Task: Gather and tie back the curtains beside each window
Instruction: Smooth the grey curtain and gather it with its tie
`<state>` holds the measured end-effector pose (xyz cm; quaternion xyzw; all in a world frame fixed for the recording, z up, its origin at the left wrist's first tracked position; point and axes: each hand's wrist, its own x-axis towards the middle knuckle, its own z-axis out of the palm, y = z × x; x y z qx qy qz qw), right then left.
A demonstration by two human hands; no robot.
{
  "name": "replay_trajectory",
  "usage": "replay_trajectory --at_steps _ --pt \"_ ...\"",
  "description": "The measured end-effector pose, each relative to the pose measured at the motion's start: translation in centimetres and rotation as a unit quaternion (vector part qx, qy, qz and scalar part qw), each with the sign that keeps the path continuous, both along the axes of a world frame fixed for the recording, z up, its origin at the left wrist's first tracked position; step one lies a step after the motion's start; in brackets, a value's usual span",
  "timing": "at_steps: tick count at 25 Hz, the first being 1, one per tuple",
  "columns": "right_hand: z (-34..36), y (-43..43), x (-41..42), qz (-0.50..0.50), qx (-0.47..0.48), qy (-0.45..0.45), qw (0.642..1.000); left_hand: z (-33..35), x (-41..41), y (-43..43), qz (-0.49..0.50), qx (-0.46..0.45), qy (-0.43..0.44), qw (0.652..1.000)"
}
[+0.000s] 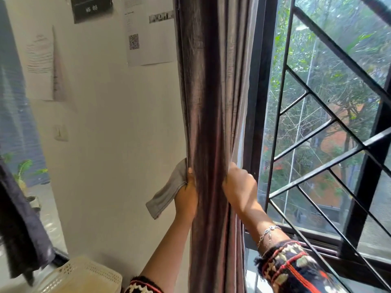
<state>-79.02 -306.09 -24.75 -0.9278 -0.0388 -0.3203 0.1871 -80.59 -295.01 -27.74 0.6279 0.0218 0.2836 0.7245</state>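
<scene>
A dark brown-purple curtain [211, 102] hangs bunched into a narrow column between the white wall and the window [330, 115]. My left hand [187, 197] grips the curtain's left side, and a grey fabric tie-back strip [167, 193] sticks out to the left from under its thumb. My right hand [239, 187] grips the curtain's right edge next to the black window frame. The two hands squeeze the folds together at the same height.
Black diagonal grille bars [317, 166] cover the window on the right. Papers and a QR code [148, 32] are stuck on the wall, with a light switch [61, 133] lower down. A cream perforated basket [84, 275] sits below left, and dark cloth [23, 229] hangs at the far left.
</scene>
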Motion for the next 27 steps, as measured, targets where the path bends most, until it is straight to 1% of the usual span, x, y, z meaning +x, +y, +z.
replay_trajectory --at_steps 5,9,14,16,18,20,23,24,25,26,27 --pt "-0.9 2.0 -0.2 0.027 -0.037 -0.027 0.999 -0.3 -0.8 -1.5 -0.041 -0.005 -0.037 0.998" --pt "-2.2 2.7 -0.8 0.047 -0.063 -0.03 0.996 -0.3 -1.0 -2.3 -0.096 -0.009 -0.01 0.995" --pt "-3.3 2.9 -1.7 0.047 -0.072 -0.012 0.996 -0.1 -1.0 -2.4 -0.082 -0.009 -0.005 0.997" --pt "-3.0 2.9 -1.9 0.05 -0.079 -0.01 0.996 -0.2 -1.3 -2.6 -0.097 -0.001 -0.008 0.995" --pt "-2.9 2.8 -2.0 0.069 -0.09 0.013 0.993 -0.5 -1.6 -2.8 -0.105 0.036 0.001 0.994" --pt "-2.9 2.7 -2.1 0.087 -0.09 0.038 0.991 -0.5 -1.3 -2.8 -0.079 0.068 0.02 0.994" --pt "-3.5 2.1 -2.0 0.09 -0.119 0.006 0.989 -0.3 -0.8 -2.5 -0.076 0.046 0.023 0.996" --pt "-3.7 1.7 -2.0 0.104 -0.115 -0.007 0.988 -0.2 -0.7 -2.3 -0.083 0.029 0.015 0.996" --pt "-3.9 1.3 -1.9 0.136 -0.089 -0.011 0.987 -0.2 -0.5 -2.2 -0.088 0.006 0.002 0.996" --pt "-4.0 0.9 -2.0 0.182 -0.033 -0.006 0.983 -0.2 -0.4 -2.0 -0.093 -0.019 -0.012 0.995" --pt "-4.2 0.4 -2.0 0.235 0.051 -0.001 0.971 -0.3 -0.2 -1.7 -0.098 -0.037 -0.026 0.994"
